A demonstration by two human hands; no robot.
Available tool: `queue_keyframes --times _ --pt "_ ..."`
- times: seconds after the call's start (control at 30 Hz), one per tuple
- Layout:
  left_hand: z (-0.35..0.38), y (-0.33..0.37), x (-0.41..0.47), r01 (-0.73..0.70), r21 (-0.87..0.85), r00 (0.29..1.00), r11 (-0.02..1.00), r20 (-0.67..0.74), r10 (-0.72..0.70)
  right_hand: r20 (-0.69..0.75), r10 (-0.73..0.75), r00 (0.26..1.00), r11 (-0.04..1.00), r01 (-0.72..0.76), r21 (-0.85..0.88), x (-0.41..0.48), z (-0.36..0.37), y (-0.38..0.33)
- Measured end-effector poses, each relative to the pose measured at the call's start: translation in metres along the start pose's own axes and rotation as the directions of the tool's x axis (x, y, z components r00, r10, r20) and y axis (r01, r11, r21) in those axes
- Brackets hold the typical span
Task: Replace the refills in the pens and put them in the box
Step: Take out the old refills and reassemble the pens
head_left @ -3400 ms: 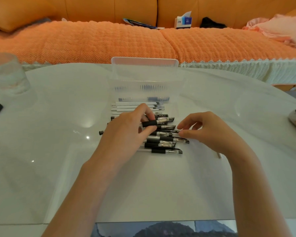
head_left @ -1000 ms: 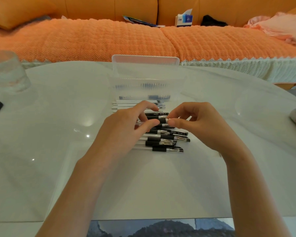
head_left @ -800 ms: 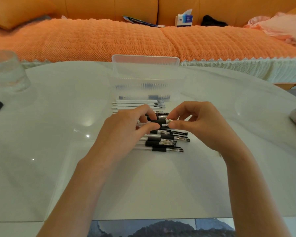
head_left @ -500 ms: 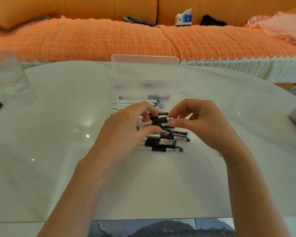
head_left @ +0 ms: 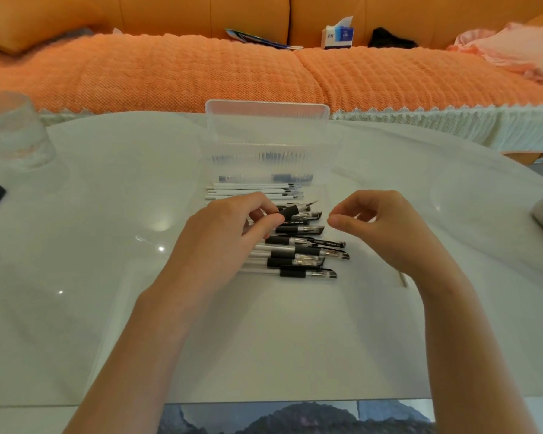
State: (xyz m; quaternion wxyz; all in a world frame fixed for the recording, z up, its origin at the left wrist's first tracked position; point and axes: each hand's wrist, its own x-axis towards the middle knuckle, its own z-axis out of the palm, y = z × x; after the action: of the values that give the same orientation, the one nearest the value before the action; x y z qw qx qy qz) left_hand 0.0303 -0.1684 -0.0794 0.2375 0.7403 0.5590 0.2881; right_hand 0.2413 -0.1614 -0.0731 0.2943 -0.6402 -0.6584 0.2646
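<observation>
White tabletop (head_left: 107, 308) as work surface. Clear plastic box (head_left: 267, 126) at the middle of the far edge, lid raised. Left hand (head_left: 220, 239) over the centre, fingers (head_left: 257, 198) pinching one pen (head_left: 290, 210) by its black grip, point toward the right edge. Right hand (head_left: 386, 227) just beside, loosely curled, nothing visible between thumb and forefinger. Heap of pens (head_left: 304, 255) beneath and between both hands. White refills (head_left: 251, 191) in a row just beside the box's near wall.

Judged step: opening the held pen. Recommend steadying the barrel with the left, twisting the tip end with the right, and keeping loose parts clear of the heap.
</observation>
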Motion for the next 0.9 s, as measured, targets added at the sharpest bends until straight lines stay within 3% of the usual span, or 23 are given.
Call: queue_keyframes --times 0.13,0.37,0.5,0.67,0.9 --pt "0.0 0.001 0.0 0.006 -0.01 1.0 1.0 0.0 -0.006 0.078 0.083 0.993 0.989 -0.072 -0.126 -0.001 0.006 0.003" --pt "0.0 0.003 -0.001 0.008 0.003 1.0 1.0 0.01 -0.008 0.06 0.052 0.997 0.992 -0.045 -0.121 0.001 0.009 0.0" --pt "0.0 0.003 -0.001 0.005 -0.006 1.0 1.0 0.004 -0.005 0.001 0.03 1.0 0.999 -0.03 0.041 0.001 0.005 -0.004" --pt "0.002 0.005 0.0 -0.003 -0.032 1.0 0.999 -0.013 0.002 0.076 0.048 0.996 0.913 -0.075 0.402 -0.004 0.005 -0.017" --pt "0.003 0.007 0.0 -0.009 -0.046 1.0 0.999 0.012 0.01 0.054 0.086 0.995 0.822 -0.102 0.56 -0.002 0.007 -0.02"
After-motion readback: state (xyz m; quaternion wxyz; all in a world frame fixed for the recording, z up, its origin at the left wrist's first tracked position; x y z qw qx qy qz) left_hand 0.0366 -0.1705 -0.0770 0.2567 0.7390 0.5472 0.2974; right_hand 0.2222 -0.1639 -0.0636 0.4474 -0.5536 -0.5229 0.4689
